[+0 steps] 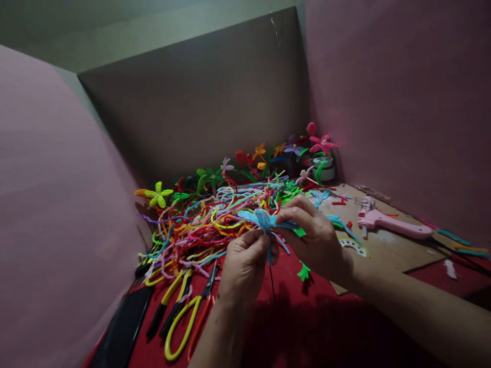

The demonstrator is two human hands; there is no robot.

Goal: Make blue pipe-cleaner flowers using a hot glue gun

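A light blue pipe-cleaner flower (264, 219) is held up above the red cloth, its petals spread outward. My left hand (249, 255) pinches it just below the petals, thumb and fingers closed, and a thin dark stem hangs down beneath. From the right, my right hand (309, 230) has its curled fingers at the flower's right petals, closed on them. Parts of the right petals are hidden behind those fingers. Behind both hands lies a big heap of loose coloured pipe cleaners (207, 225).
Scissors (184, 327) and yellow-and-black pliers (166, 301) lie at the left front, near a black flat object (120, 327). On a brown board (399, 250) at right rests a pink glue gun (395, 223). Finished flowers (322, 144) line the back wall.
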